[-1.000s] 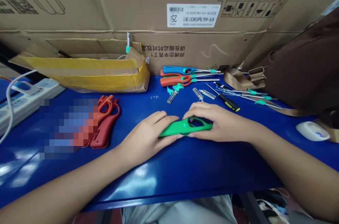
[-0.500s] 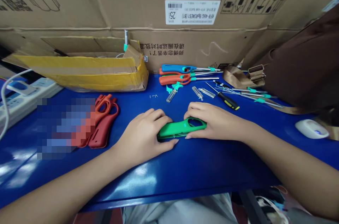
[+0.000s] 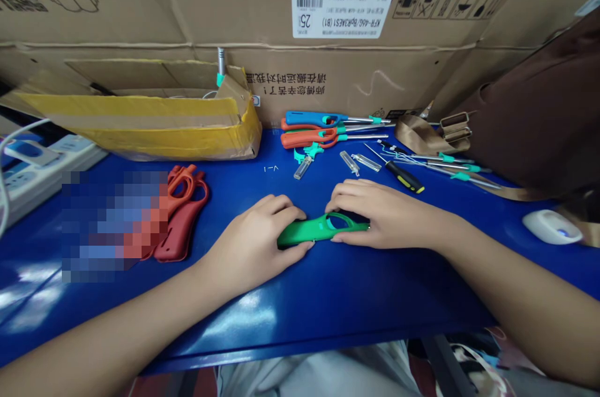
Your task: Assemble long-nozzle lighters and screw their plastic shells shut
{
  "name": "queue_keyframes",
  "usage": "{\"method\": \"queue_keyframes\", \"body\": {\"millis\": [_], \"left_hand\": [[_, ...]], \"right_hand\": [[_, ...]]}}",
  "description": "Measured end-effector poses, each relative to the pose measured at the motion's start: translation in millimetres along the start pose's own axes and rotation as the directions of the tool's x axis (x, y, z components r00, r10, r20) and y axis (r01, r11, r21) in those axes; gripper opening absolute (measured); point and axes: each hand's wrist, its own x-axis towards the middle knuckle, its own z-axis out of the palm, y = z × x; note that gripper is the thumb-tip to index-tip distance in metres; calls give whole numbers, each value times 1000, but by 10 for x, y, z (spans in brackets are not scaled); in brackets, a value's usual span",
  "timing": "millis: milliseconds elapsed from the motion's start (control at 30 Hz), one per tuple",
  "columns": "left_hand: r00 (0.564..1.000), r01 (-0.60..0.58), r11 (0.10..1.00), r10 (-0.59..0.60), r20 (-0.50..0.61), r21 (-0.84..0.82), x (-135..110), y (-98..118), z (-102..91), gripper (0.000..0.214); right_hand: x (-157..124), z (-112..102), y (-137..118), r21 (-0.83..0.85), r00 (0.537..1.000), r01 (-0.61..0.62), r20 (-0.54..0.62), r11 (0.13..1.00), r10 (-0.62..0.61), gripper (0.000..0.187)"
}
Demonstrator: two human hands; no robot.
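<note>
A green plastic lighter shell [image 3: 315, 231] with an oval finger loop lies on the blue table [image 3: 328, 297], near its middle. My left hand [image 3: 255, 241] is curled over the shell's left end and grips it. My right hand [image 3: 382, 212] grips the right end, its fingers closed round the loop. Both forearms rest on the table.
Red lighter shells [image 3: 185, 209] lie at the left beside a blurred patch. Assembled blue and orange lighters [image 3: 323, 128], small clear parts [image 3: 356, 162], a screwdriver [image 3: 403, 178] and metal tubes lie behind. A yellow-taped carton [image 3: 150, 119], a power strip [image 3: 32, 162], a brown bag [image 3: 539, 115] and a white mouse [image 3: 550, 227] stand around.
Both hands keep hold of the green shell. It has turned slightly between the fingers and shifted a little to the left; the hands have barely moved.
</note>
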Motion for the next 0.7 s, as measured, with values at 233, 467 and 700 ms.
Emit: {"method": "queue_keyframes", "body": {"millis": [233,467,700], "left_hand": [[1000,-15,999,15,-8,-34,2,8,-1,20],[999,-35,999,35,-6,-37,14,14,-9,19],[998,-70,997,70,-7,-16,11,-13,-9,21]], "right_hand": [[14,40,-11,0,1000,14,-13,1000,-14,26],[8,-8,-63,12,997,-80,19,997,80,26],[22,5,-86,-111,996,-76,27,991,80,22]]}}
